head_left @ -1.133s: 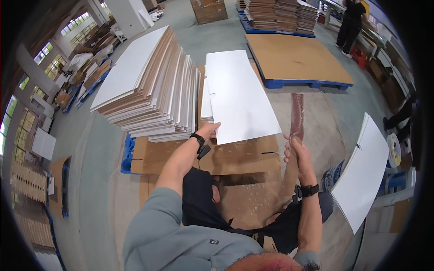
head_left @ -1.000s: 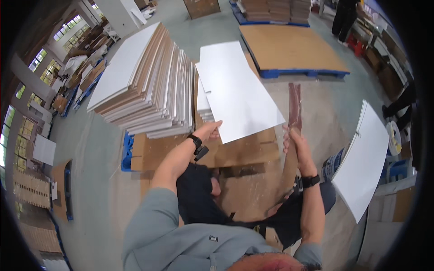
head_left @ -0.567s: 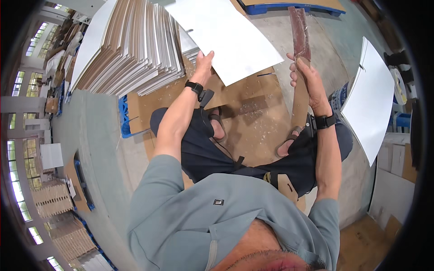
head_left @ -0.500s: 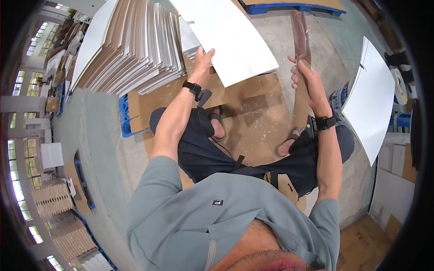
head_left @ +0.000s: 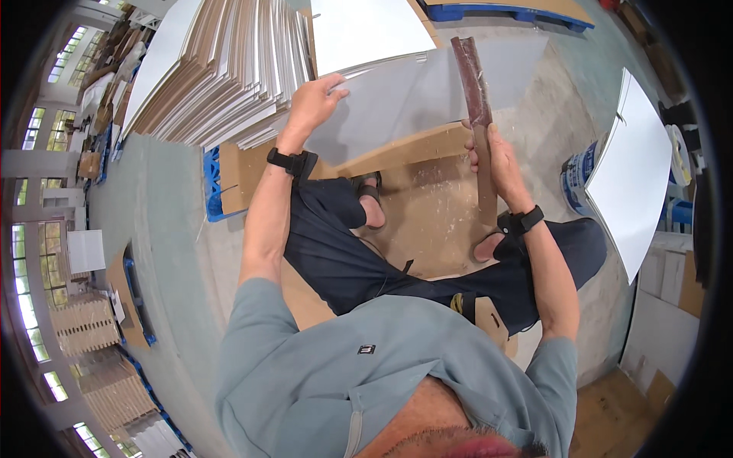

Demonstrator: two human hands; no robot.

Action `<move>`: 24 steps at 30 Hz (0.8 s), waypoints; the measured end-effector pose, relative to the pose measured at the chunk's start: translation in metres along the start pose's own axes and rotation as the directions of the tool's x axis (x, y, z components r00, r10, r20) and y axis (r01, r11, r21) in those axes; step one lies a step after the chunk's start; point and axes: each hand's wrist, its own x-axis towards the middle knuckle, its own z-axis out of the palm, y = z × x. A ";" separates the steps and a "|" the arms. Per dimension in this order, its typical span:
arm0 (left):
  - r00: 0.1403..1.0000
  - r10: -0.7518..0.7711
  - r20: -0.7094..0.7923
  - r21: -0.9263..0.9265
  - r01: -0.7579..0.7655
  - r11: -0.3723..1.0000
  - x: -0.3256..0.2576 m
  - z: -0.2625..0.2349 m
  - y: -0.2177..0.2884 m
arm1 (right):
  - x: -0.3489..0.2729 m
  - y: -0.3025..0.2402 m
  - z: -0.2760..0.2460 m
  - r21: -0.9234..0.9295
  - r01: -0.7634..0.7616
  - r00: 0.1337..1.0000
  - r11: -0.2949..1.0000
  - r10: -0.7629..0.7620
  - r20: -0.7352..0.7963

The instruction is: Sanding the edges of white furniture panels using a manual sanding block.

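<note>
My left hand (head_left: 313, 105) is at the left end of a thin panel (head_left: 397, 103), thumb and forefinger closed at its edge. The panel looks grey and smeared by motion. My right hand (head_left: 500, 160) grips a long, narrow sanding stick (head_left: 472, 80) upright, its upper part wrapped in reddish-brown sandpaper. Beyond the smeared panel lie white panels (head_left: 370, 34) in a pile. To the left of them a large stack of thin boards (head_left: 225, 72) leans in a fan, with white faces and brown edges.
Cardboard (head_left: 427, 206) lies around my feet, its raised edge in front of me. A white board (head_left: 632, 179) leans at the right by a blue-and-white bucket (head_left: 578, 179). Blue pallets (head_left: 508, 14) stand at the far side, with one corner (head_left: 214, 183) at the left.
The raised white panel has swung down and to the right, now showing grey. My left hand has moved left. My right hand has brought the sanding stick left and slightly nearer me.
</note>
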 end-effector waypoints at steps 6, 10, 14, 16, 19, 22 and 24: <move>0.994 0.061 0.091 0.100 -0.070 0.993 -0.007 0.008 -0.013 | 0.005 0.028 0.021 -0.052 0.047 0.999 0.998 -0.047 -0.006; 0.986 0.092 0.137 0.132 -0.111 0.985 0.006 0.017 -0.002 | 0.012 0.050 0.043 -0.095 0.076 0.995 0.993 -0.082 -0.062; 0.981 0.189 0.053 0.104 -0.194 0.976 0.030 0.035 0.019 | 0.021 0.071 0.069 -0.135 0.138 0.975 0.981 -0.158 -0.159; 0.983 0.164 0.080 0.100 -0.171 0.980 0.039 0.042 0.025 | 0.027 0.080 0.079 -0.156 0.099 0.977 0.983 -0.126 -0.172; 0.985 0.151 0.083 0.090 -0.158 0.983 0.044 0.049 0.030 | 0.037 0.092 0.089 -0.156 0.107 0.969 0.982 -0.138 -0.205; 0.987 0.136 0.081 0.089 -0.144 0.986 0.046 0.051 0.032 | 0.044 0.103 0.096 -0.180 0.099 0.963 0.979 -0.140 -0.231; 0.989 0.127 0.078 0.086 -0.134 0.987 0.047 0.053 0.032 | 0.047 0.107 0.102 -0.231 0.087 0.961 0.969 -0.143 -0.237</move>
